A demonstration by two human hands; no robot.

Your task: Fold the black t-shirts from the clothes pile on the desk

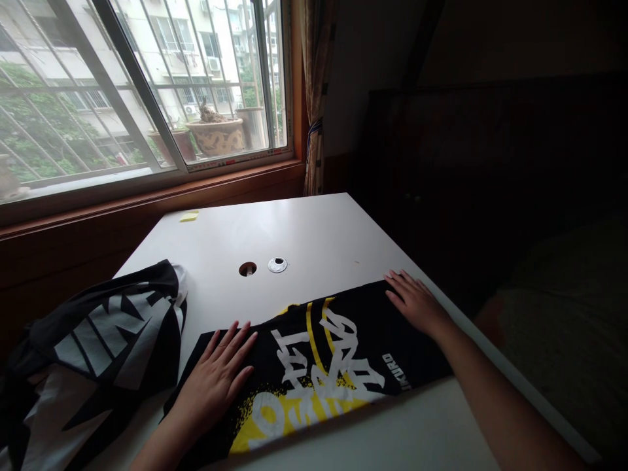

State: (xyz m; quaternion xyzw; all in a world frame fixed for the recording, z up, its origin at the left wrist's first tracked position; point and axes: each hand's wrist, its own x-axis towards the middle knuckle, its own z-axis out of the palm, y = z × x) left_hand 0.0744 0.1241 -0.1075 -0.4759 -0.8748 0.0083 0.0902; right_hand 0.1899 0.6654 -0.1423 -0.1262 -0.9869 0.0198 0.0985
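A black T-shirt (pixel 314 360) with white and yellow lettering lies flat and folded on the white table (pixel 304 229). My left hand (pixel 218 376) rests palm down on its left end, fingers stretched out and slightly spread. At the shirt's far right corner, near the table's right edge, my right hand (pixel 417 301) also lies flat with its fingers extended. Neither hand holds anything.
A heap of black and white clothing (pixel 98 347) lies at the table's left edge. A round cable hole (pixel 248 269) and its loose cap (pixel 277 264) sit mid-table, a yellow note (pixel 189 215) at the far side. Window sill behind; dark furniture to the right.
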